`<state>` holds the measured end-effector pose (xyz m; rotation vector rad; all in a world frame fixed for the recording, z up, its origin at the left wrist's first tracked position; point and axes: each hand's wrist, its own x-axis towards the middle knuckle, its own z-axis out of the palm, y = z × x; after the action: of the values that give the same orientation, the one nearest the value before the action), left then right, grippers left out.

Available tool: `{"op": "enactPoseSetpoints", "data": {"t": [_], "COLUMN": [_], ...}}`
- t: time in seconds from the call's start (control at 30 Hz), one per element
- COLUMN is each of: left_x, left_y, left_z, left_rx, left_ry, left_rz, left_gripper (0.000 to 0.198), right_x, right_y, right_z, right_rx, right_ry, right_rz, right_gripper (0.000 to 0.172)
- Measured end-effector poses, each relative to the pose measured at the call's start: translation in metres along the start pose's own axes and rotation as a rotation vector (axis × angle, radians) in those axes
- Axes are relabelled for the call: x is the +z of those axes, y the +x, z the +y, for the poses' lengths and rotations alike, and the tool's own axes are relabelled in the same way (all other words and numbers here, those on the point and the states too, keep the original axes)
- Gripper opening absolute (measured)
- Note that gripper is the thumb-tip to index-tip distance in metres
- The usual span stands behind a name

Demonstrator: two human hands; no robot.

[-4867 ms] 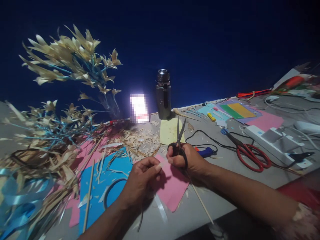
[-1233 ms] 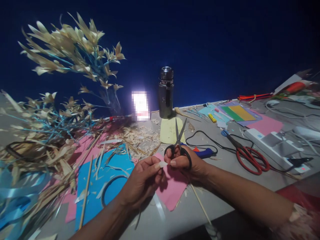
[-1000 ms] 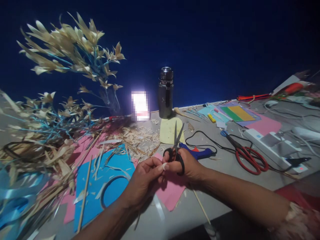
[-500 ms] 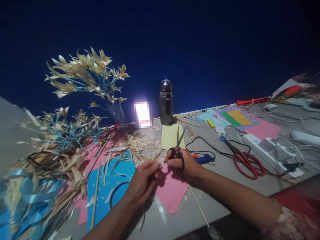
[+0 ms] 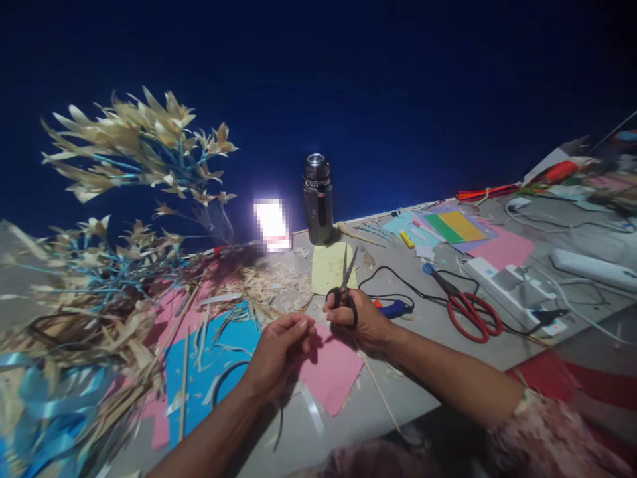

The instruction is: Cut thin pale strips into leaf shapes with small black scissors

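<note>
My right hand [image 5: 365, 320] grips a pair of small scissors [image 5: 349, 265] by the black handles. Their blades point up and away, parted a little, over a pale yellow sheet [image 5: 326, 269]. To the left, my left hand [image 5: 281, 345] has its thumb and fingertips pinched together; anything between them is too small to make out. A narrow gap separates the two hands. Beneath them lies a pink sheet [image 5: 332, 375], and a thin stick [image 5: 381, 392] slants toward the table's near edge.
Pale shavings [image 5: 283, 285] and a blue sheet [image 5: 213, 345] lie left. Dried-leaf flowers [image 5: 144, 139] rise behind. A steel flask [image 5: 318, 206] stands at the back. Rightward are a blue-handled tool [image 5: 395, 309] with its cord, red-handled scissors [image 5: 475, 317] and a power strip [image 5: 517, 292].
The view has turned right, so everything sits further left. A small whitish bit seen earlier between my hands no longer shows. The scissor blades look slightly closer together.
</note>
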<state>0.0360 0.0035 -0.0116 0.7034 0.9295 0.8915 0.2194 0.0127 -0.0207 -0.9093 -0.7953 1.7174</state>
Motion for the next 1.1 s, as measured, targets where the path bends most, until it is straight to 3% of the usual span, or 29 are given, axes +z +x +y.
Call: {"op": "enactPoseSetpoints", "data": {"t": [0.27,0.37,0.47,0.67,0.83,1.0,1.1], "left_x": [0.009,0.012,0.010,0.002,-0.010,-0.015,-0.018], "left_y": [0.011,0.023,0.037,0.080,0.133,0.177,0.182], "left_z": [0.026,0.033,0.041,0.063,0.079,0.079,0.084], "left_rx": [0.089,0.074,0.080,0.217,0.319,0.332,0.337], "left_ry": [0.426,0.418,0.305,0.368,0.581,0.795,0.839], "left_rz": [-0.089,-0.071,0.047,0.204,0.312,0.341,0.332], "left_gripper": [0.030,0.030,0.034,0.034,0.018,0.022,0.020], "right_x": [-0.003,-0.004,-0.007,-0.015,-0.020,-0.021,-0.022], "right_y": [0.006,0.008,0.012,0.023,0.028,0.027,0.028], "right_z": [-0.005,-0.009,-0.012,-0.009,-0.008,-0.010,-0.012], "right_rx": [0.067,0.036,-0.014,-0.013,-0.022,-0.036,-0.041], "right_ry": [0.021,0.024,-0.019,-0.110,-0.176,-0.247,-0.292], "right_rz": [0.030,0.057,0.095,0.142,0.163,0.169,0.156], "right_gripper": [0.031,0.032,0.030,0.028,0.027,0.028,0.026]}}
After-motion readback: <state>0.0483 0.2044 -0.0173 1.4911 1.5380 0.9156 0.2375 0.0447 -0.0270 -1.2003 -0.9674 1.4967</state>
